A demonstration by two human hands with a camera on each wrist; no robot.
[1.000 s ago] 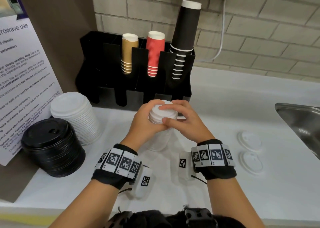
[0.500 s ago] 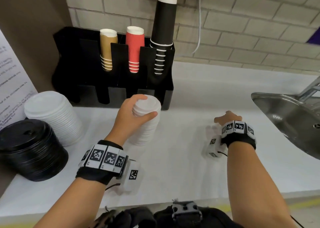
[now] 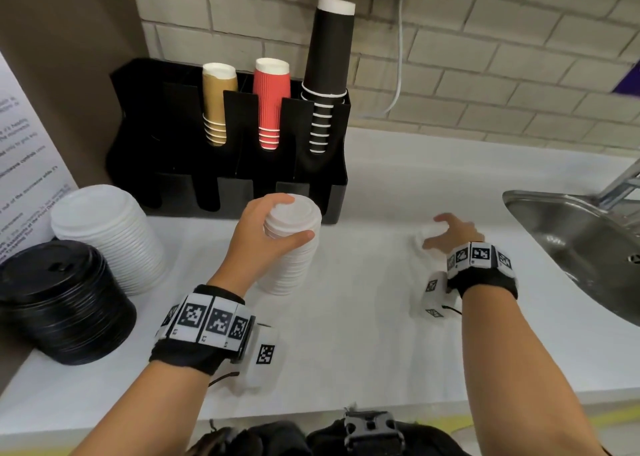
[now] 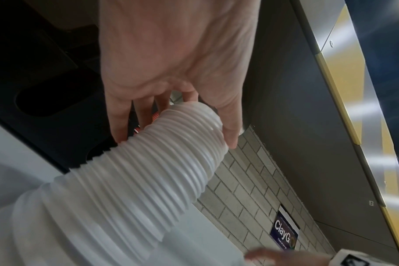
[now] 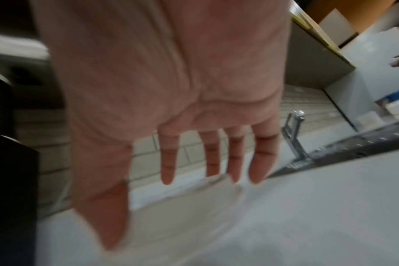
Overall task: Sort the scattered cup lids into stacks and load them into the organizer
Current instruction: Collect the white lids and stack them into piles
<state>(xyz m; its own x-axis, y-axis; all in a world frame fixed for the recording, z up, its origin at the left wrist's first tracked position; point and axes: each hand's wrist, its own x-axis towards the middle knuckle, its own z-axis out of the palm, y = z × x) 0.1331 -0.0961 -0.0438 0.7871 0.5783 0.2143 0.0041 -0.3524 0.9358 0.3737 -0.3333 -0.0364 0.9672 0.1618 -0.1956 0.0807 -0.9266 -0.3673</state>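
A tall stack of small white lids [image 3: 291, 265] stands on the white counter [image 3: 363, 317] in front of the black organizer [image 3: 166, 137]. My left hand [image 3: 277, 227] grips the top of that stack; in the left wrist view its thumb and fingers curl round the upper lids [image 4: 171, 162]. To the right, my right hand [image 3: 437, 233] hovers with fingers spread over a loose white lid [image 3: 423, 236] lying flat. The right wrist view, blurred, shows straight fingers [image 5: 167, 162] reaching the far edge of that lid [image 5: 178, 196].
A wider white lid stack [image 3: 107, 237] and a black lid stack [image 3: 59, 300] sit at the left by a printed notice. The organizer holds tan, red and black cup stacks. A steel sink [image 3: 581, 241] lies at the right. The counter's front edge is near my body.
My right hand left the top of the lid stack and went right to the loose lid, where its fingers have now spread. The left hand kept hold of the stack.
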